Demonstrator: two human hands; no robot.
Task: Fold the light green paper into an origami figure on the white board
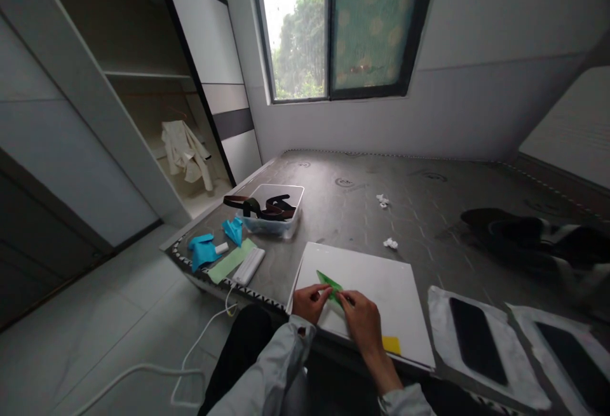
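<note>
A small piece of green folded paper (326, 279) is between my two hands, over a white board (388, 295). My left hand (309, 302) pinches its near left side, fingers closed. From the right, my right hand (363, 321) grips the paper's other side with thumb and fingertips. The paper's far end rises to a pointed edge, while the fingers hide its near part. Beside my right wrist, a yellow paper piece (391, 344) lies on the board's near edge, partly covered.
A clear plastic box (290, 228) with dark belts stands at the back left. Blue folded papers (204, 252), a light green strip (232, 262) and a white power strip (249, 266) lie left. White crumpled bits (391, 244) lie behind the board; two dark phone-like slabs (478, 340) lie right.
</note>
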